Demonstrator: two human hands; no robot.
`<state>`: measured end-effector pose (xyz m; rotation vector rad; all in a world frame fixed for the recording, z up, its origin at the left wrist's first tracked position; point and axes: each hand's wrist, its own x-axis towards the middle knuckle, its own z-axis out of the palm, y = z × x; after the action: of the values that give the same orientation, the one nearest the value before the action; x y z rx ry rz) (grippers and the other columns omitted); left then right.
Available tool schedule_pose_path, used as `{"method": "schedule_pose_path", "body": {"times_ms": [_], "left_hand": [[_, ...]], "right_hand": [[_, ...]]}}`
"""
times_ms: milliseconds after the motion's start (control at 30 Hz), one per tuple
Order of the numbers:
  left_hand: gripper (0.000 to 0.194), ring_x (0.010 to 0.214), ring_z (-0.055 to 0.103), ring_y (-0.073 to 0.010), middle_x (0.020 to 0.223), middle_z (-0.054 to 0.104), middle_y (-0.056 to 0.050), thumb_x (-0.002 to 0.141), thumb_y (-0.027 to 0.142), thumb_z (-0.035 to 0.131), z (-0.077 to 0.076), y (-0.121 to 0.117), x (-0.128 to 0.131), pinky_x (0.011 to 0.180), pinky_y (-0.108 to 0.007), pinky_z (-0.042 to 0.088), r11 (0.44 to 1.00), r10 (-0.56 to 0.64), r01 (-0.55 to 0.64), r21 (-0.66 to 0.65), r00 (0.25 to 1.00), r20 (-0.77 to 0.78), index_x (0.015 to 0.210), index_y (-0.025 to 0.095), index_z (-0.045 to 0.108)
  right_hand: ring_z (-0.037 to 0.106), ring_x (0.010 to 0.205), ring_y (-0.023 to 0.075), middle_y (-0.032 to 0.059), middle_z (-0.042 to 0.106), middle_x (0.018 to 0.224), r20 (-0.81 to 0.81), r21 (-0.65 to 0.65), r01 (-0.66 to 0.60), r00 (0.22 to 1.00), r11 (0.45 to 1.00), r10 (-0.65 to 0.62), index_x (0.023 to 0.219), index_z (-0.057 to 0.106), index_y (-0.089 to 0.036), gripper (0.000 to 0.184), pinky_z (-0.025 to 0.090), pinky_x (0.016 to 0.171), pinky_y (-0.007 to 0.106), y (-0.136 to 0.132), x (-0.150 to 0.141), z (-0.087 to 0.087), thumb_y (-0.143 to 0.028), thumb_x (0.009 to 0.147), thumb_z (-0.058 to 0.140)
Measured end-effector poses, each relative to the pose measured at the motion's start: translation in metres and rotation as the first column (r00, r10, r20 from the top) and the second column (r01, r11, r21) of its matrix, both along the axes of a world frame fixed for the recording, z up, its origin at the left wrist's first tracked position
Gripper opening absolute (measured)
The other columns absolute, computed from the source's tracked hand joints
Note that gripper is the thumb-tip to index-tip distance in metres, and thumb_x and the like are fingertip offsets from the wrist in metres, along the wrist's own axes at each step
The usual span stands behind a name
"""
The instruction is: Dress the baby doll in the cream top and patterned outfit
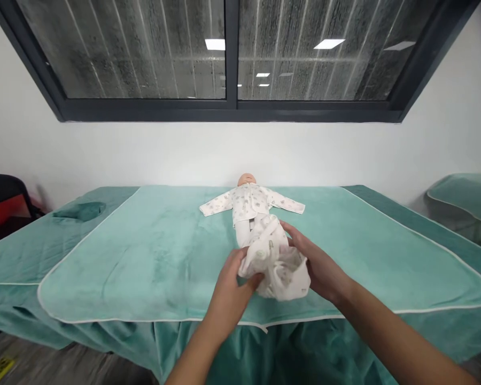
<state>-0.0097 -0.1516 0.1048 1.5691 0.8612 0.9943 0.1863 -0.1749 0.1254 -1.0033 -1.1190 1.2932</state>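
Observation:
A baby doll (249,199) in a white printed top lies on its back on the teal mat (144,256), head toward the wall and arms spread. A bunched white printed garment (278,262) covers its legs. My left hand (232,286) grips the garment's left side with fingers curled into the cloth. My right hand (316,262) holds the garment's right side, fingers wrapped along the fabric.
The mat lies on a table draped in darker teal cloth (20,256). A folded teal cloth (80,211) sits at the far left. A dark chair with red (4,206) stands left of the table. Another teal-covered surface (465,195) is at the right.

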Motion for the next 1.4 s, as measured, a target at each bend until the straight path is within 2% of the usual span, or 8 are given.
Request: {"method": "schedule_pose_path", "body": {"times_ms": [167,400,700,867,1000,1100,1200,1400], "left_hand": [[0.008,0.079,0.056,-0.0169,0.085,0.064,-0.001,0.076,0.027,0.066,-0.003,-0.001,-0.025,0.071,-0.026,0.042,0.963,0.131,-0.063,-0.263,0.959,0.25,0.08,0.021,0.064],[0.016,0.06,0.05,-0.0129,0.062,0.052,0.002,0.073,0.031,0.065,-0.022,-0.015,-0.06,0.058,-0.024,0.04,0.892,0.133,0.144,-0.428,0.822,0.553,0.067,0.02,0.055],[0.048,0.108,0.065,-0.0274,0.116,0.07,-0.011,0.08,0.048,0.068,-0.037,0.024,-0.017,0.093,-0.037,0.052,0.829,0.136,0.209,-0.518,0.823,0.551,0.115,0.016,0.064],[0.054,0.108,0.066,-0.0303,0.113,0.072,-0.012,0.074,0.034,0.075,-0.021,0.035,-0.015,0.096,-0.041,0.052,0.857,0.151,0.193,-0.479,0.793,0.591,0.122,0.015,0.062],[0.055,0.103,0.068,-0.0312,0.106,0.074,-0.011,0.071,0.028,0.074,-0.017,0.025,-0.017,0.094,-0.042,0.052,0.858,0.135,0.213,-0.467,0.784,0.605,0.123,0.015,0.062],[0.057,0.102,0.068,-0.0311,0.104,0.075,-0.01,0.07,0.025,0.074,-0.013,0.015,-0.016,0.093,-0.042,0.052,0.87,0.124,0.2,-0.451,0.797,0.591,0.124,0.017,0.062],[0.053,0.102,0.067,-0.0317,0.104,0.074,-0.01,0.069,0.026,0.075,-0.005,0.011,-0.017,0.092,-0.041,0.051,0.877,0.107,0.183,-0.445,0.827,0.552,0.12,0.016,0.065],[0.036,0.112,0.06,-0.0286,0.115,0.067,-0.007,0.078,0.035,0.07,0.029,0.02,-0.029,0.095,-0.037,0.048,0.963,0.256,-0.214,-0.165,0.916,0.307,0.111,0.021,0.063]], "right_hand": [[0.059,0.118,0.0264,0.0069,0.051,0.142,0.366,0.118,-0.117,0.928,0.986,0.066,0.147,0.031,-0.037,0.078,0.053,0.092,0.043,-0.013,-0.006,-0.009,-0.029,0.08,0.07],[0.058,0.117,0.0237,0.0073,0.062,0.125,0.729,0.626,-0.139,0.454,0.767,-0.513,0.131,0.053,-0.032,0.049,0.053,0.095,0.043,-0.013,0.005,-0.03,-0.008,0.09,0.042],[0.065,0.106,0.0214,0.0079,0.072,0.107,0.785,0.616,-0.613,0.424,0.494,-0.452,0.122,0.059,-0.023,0.034,0.052,0.096,0.039,-0.039,-0.049,-0.029,-0.011,0.091,0.053],[0.063,0.102,0.0198,0.008,0.069,0.106,0.88,0.436,-0.599,0.439,0.672,-0.179,0.118,0.058,-0.023,0.029,0.054,0.09,0.036,-0.042,-0.041,-0.048,-0.015,0.092,0.05],[0.063,0.1,0.02,0.0056,0.063,0.11,0.729,0.472,-0.154,0.621,0.868,-0.287,0.117,0.054,-0.027,0.028,0.055,0.087,0.035,-0.029,-0.024,-0.051,-0.029,0.09,0.06],[0.055,0.115,0.0244,0.0082,0.054,0.125,0.631,0.546,0.052,0.631,0.836,-0.451,0.129,0.046,-0.03,0.047,0.052,0.094,0.042,-0.015,-0.023,-0.037,-0.032,0.086,0.064],[0.05,0.122,0.0268,0.0084,0.053,0.129,0.668,0.591,-0.033,0.58,0.806,-0.467,0.125,0.052,-0.031,0.039,0.049,0.096,0.045,-0.004,-0.025,-0.019,-0.03,0.087,0.062],[0.059,0.074,0.0204,0.0024,0.067,0.079,0.811,0.461,-0.108,0.455,0.881,-0.368,0.082,0.064,-0.024,0.022,0.047,0.069,0.034,0.015,-0.015,0.022,-0.042,0.09,0.056]]}}
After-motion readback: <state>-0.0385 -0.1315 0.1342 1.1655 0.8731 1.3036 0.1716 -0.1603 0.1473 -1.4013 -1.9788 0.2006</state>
